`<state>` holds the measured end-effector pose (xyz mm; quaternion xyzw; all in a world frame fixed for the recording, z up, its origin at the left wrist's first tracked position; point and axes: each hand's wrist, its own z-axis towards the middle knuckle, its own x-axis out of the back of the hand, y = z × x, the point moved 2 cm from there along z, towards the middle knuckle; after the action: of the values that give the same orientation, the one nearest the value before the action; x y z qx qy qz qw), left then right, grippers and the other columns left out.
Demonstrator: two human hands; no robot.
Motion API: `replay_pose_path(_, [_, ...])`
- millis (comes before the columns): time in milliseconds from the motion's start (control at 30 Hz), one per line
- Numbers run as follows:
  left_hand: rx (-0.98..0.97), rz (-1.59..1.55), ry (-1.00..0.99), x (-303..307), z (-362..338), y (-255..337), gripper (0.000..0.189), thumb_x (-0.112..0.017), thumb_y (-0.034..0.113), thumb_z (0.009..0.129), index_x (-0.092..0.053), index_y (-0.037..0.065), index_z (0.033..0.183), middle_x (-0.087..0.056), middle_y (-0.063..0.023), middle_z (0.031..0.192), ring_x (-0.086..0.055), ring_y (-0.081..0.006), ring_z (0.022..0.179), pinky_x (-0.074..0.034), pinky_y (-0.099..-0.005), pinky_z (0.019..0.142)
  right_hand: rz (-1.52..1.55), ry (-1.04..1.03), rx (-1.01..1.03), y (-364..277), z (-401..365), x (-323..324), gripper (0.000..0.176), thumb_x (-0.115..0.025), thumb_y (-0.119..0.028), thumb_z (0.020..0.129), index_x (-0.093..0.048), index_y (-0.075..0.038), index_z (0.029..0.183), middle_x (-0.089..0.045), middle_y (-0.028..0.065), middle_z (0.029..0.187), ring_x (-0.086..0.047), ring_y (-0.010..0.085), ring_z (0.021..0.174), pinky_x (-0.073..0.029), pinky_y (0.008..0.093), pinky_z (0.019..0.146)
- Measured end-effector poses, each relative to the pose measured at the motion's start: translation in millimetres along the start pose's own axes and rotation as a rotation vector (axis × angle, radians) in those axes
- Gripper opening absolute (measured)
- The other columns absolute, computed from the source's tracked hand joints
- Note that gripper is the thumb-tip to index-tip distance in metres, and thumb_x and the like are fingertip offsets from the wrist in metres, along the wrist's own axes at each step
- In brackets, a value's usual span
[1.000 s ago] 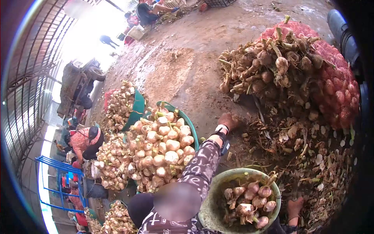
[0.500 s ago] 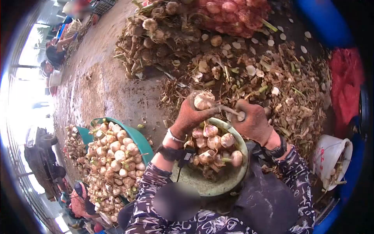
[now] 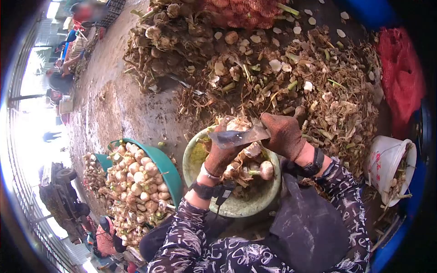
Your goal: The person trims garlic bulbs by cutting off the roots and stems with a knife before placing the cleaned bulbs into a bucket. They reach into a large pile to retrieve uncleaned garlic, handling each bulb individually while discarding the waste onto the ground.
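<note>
My gloved left hand (image 3: 221, 157) is closed around a garlic bulb (image 3: 238, 123), whose pale dry skin shows above the fingers. In my gloved right hand (image 3: 285, 135) is a knife with a broad metal blade (image 3: 236, 138). That blade lies flat across the front of the bulb and over my left fingers, and the knife's handle is hidden in the fist. Both hands are over a pale green basin (image 3: 243, 208). Several garlic bulbs, one of them a trimmed bulb (image 3: 266, 170), sit in the basin beneath them.
A green tub (image 3: 167, 175) heaped with garlic stands at the left. Untrimmed garlic (image 3: 159, 50) and a red mesh sack (image 3: 246, 13) lie ahead. Stem and skin scraps (image 3: 339, 107) cover the floor at right, near a white bucket (image 3: 384, 164). People are in the left background.
The knife has swung left, so its blade now lies across the bulb and my left hand. My right hand has come closer to the left.
</note>
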<state>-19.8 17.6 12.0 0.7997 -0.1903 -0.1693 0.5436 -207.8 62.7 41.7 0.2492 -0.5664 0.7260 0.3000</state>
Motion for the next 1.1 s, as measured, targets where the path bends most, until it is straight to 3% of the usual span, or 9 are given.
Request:
replay_pose_path(100, [-0.767, 1.152, -0.125, -9.3, -6.7, 30.9, 0.022, -0.068, 0.013, 0.079, -0.064, 0.012, 0.101, -0.068, -0.0035, 0.090, -0.063, -0.0212, 0.088, -0.046, -0.0334, 0.087, 0.001, 0.007, -0.013, 3.6, -5.4, -2.7, 0.029, -0.070, -0.021, 0.068, -0.048, -0.008, 0.081, -0.057, 0.0126, 0.066, -0.061, 0.0330, 0.063, -0.048, 0.0405, 0.053])
replay_pose_path(267, [-0.154, 0.712, 0.028, 8.1, -4.1, -25.4, 0.025, -0.070, 0.015, 0.078, -0.063, 0.009, 0.101, -0.067, -0.0051, 0.088, -0.064, -0.0203, 0.081, -0.048, -0.0341, 0.077, -0.026, -0.062, -0.085, -7.4, -9.9, 13.9, 0.033, -0.072, -0.025, 0.067, -0.048, -0.007, 0.083, -0.059, 0.0132, 0.068, -0.062, 0.0336, 0.066, -0.048, 0.0408, 0.054])
replay_pose_path(400, [-0.250, 0.725, 0.005, -7.7, 0.8, 4.2, 0.033, -0.076, 0.025, 0.074, -0.061, 0.004, 0.095, -0.064, -0.0037, 0.080, -0.061, -0.0170, 0.066, -0.048, -0.0283, 0.060, 0.069, -0.016, -0.109, -17.1, -12.9, 27.3, 0.031, -0.072, -0.021, 0.068, -0.048, -0.007, 0.084, -0.059, 0.0137, 0.068, -0.061, 0.0354, 0.066, -0.047, 0.0423, 0.055])
replay_pose_path(600, [-0.673, 1.532, -0.009, -28.7, -10.7, 35.2, 0.026, -0.073, 0.026, 0.071, -0.062, 0.016, 0.093, -0.063, 0.0015, 0.080, -0.059, -0.0192, 0.082, -0.043, -0.0359, 0.078, 0.043, -0.040, -0.070, -8.4, -13.0, 8.7, 0.027, -0.069, -0.019, 0.069, -0.049, -0.007, 0.083, -0.059, 0.0142, 0.069, -0.061, 0.0355, 0.065, -0.047, 0.0425, 0.054])
replay_pose_path(733, [-0.454, 1.200, 0.013, -26.3, -13.6, 21.3, 0.027, -0.069, 0.026, 0.079, -0.061, 0.021, 0.105, -0.066, 0.0030, 0.091, -0.063, -0.0187, 0.080, -0.036, -0.0430, 0.101, 0.033, -0.020, -0.087, 4.0, -18.3, -2.5, 0.028, -0.068, -0.022, 0.069, -0.049, -0.008, 0.083, -0.058, 0.0137, 0.069, -0.061, 0.0352, 0.065, -0.047, 0.0425, 0.054])
replay_pose_path(833, [-0.283, 0.481, 0.185, -35.7, -21.1, 52.0, 0.041, -0.079, 0.022, 0.066, -0.058, 0.006, 0.097, -0.061, -0.0010, 0.073, -0.058, -0.0141, 0.058, -0.048, -0.0238, 0.055, -0.212, 0.020, -0.040, 39.0, -24.1, -15.0, 0.015, -0.058, -0.022, 0.080, -0.054, -0.010, 0.087, -0.059, 0.0099, 0.065, -0.060, 0.0285, 0.056, -0.047, 0.0396, 0.050])
replay_pose_path(900, [-0.377, 0.471, 0.055, -46.7, -40.3, 87.8, 0.049, -0.079, 0.023, 0.065, -0.055, 0.000, 0.100, -0.063, -0.0047, 0.080, -0.061, -0.0121, 0.071, -0.051, -0.0260, 0.066, -0.315, -0.235, -0.658, 111.7, -50.0, -17.1, 0.016, -0.048, -0.019, 0.089, -0.056, -0.007, 0.083, -0.054, 0.0092, 0.054, -0.056, 0.0250, 0.047, -0.045, 0.0398, 0.045])
replay_pose_path(967, [-0.301, 0.500, 0.038, -44.6, -42.1, 92.4, 0.050, -0.079, 0.020, 0.067, -0.054, 0.001, 0.105, -0.063, -0.0062, 0.084, -0.061, -0.0128, 0.076, -0.051, -0.0267, 0.071, -0.251, 0.148, -0.405, 107.2, -59.7, 16.6, 0.021, -0.056, -0.026, 0.084, -0.054, -0.005, 0.082, -0.057, 0.0144, 0.058, -0.059, 0.0345, 0.051, -0.046, 0.0435, 0.048])
replay_pose_path(1100, [-0.040, 0.226, 0.048, -31.1, -26.1, 70.2, 0.053, -0.079, 0.021, 0.068, -0.053, 0.001, 0.110, -0.062, -0.0067, 0.093, -0.059, -0.0117, 0.085, -0.049, -0.0269, 0.078, -0.187, 0.123, -0.480, 81.8, -50.5, 19.7, 0.016, -0.061, -0.022, 0.076, -0.052, -0.008, 0.078, -0.057, 0.0173, 0.062, -0.059, 0.0391, 0.061, -0.047, 0.0465, 0.054])
